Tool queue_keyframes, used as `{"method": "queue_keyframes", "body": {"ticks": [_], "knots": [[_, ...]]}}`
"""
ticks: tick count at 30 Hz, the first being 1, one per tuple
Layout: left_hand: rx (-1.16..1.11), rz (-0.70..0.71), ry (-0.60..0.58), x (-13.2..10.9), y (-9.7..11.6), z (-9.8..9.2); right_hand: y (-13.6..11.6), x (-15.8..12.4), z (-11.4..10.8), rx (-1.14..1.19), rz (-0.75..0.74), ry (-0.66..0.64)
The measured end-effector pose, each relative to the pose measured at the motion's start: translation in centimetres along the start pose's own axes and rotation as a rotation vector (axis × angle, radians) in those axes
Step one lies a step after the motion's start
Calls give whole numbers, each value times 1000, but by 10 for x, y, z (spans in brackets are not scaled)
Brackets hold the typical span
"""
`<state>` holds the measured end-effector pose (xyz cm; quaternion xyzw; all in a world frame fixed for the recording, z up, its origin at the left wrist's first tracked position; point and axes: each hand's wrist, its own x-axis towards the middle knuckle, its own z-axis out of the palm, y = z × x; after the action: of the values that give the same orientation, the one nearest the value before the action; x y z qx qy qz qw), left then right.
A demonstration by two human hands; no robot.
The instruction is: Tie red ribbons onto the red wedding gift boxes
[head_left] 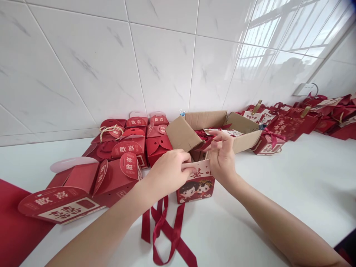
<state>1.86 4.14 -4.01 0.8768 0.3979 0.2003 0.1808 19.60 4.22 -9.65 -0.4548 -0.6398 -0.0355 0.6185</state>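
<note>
A small red gift box (195, 190) with two cartoon figures and a pale upper flap stands upright on the white table in front of me. My left hand (172, 167) pinches the flap's left edge between thumb and fingers. At the box's right upper edge is my right hand (223, 158), its fingers curled and closed on that side; the fingertips are partly hidden. Dark red ribbons (174, 233) lie loosely looped on the table, just below and left of the box.
Several folded red boxes (129, 148) crowd the left side. An open cardboard carton (247, 142) with red and white paper pieces sits behind my hands. More red boxes and bags (289, 126) line the tiled wall (167, 66) at right. A red sheet-like thing (16, 222) fills the lower left.
</note>
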Motion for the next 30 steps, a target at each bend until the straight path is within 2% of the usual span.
{"method": "queue_keyframes", "body": {"ticks": [3, 5, 8, 9, 10, 12, 14, 15, 16, 21, 24, 30], "knots": [[-27, -20, -8, 2, -1, -1, -10, 16, -18, -56, -108, 135], [-19, -40, -17, 3, -2, -2, -24, 28, -39, -11, -142, 160], [21, -63, 1, 4, -2, -1, -53, 38, -75, 141, -164, 33], [30, -66, 11, 5, -3, -1, -62, 38, -86, 187, -177, -31], [35, -63, 18, 5, -3, -1, -69, 38, -94, 230, -158, -155], [41, -56, 28, 6, -4, 0, -76, 36, -102, 262, -132, -500], [47, -50, 36, 7, -5, 1, -72, 34, -97, 196, -108, -829], [47, -42, 38, 7, -5, 1, -67, 32, -91, 134, -100, -925], [44, -35, 38, 7, -5, 2, -60, 30, -82, 65, -89, -960], [31, -15, 51, 6, -5, 3, -32, 23, -47, -154, -180, -787], [31, -6, 52, 6, -5, 4, -26, 22, -43, -173, -238, -705], [47, -9, 45, 5, -5, 4, -26, 24, -43, -131, -230, -693]]}}
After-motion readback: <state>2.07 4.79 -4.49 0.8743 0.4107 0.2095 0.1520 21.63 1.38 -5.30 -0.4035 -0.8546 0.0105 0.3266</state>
